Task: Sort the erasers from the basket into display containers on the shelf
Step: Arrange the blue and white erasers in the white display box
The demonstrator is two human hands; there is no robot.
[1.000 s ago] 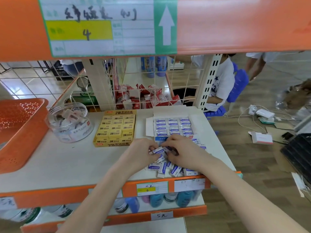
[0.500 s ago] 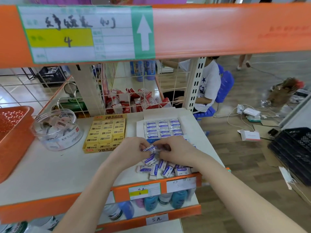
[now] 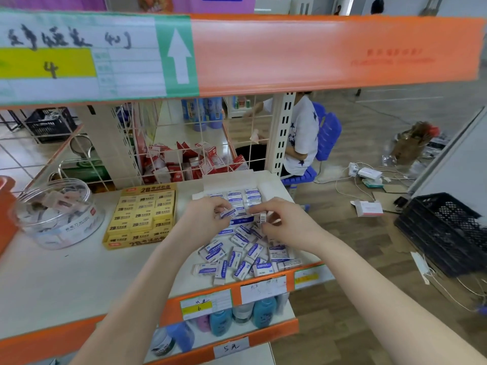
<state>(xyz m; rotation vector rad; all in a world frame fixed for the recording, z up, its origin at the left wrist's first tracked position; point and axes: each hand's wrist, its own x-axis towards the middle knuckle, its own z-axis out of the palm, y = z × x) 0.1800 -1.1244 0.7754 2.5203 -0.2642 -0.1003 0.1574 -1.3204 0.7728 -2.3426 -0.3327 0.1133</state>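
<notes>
Sorting under way on one shelf [image 3: 66, 280], the board that carries everything noted below. Landmark: the white display box [image 3: 251, 181].

- Orange basket [image 3: 5, 206]: one, far left of the white box, mostly out of frame; contents not visible.
- Clear round tub [image 3: 56, 214]: one, well left of the white box, lid off, mixed erasers loose inside. Count not possible through the plastic.
- Yellow 2B box [image 3: 142, 214]: one, just left of the white box, packed flat in three columns. Looks full.
- White box itself: blue-labelled erasers laid in three neat columns at its back; the front rows are hidden behind the hands.
- Loose pile of erasers [image 3: 242, 256]: directly in front of the white box, reaching the shelf lip. Twenty-odd, overlapping, no exact count. Likely tipped out here to be within easy reach.
- Left hand [image 3: 203, 219]: over the white box's front left corner, pinching one blue-labelled eraser [image 3: 228, 213] lengthwise.
- Right hand [image 3: 287, 225]: at the front right corner, pinching a second eraser [image 3: 262, 218] stood on end.

Judgement: each piece is being turned label-up to match the packed rows; most of the pile is not yet sorted.
</notes>
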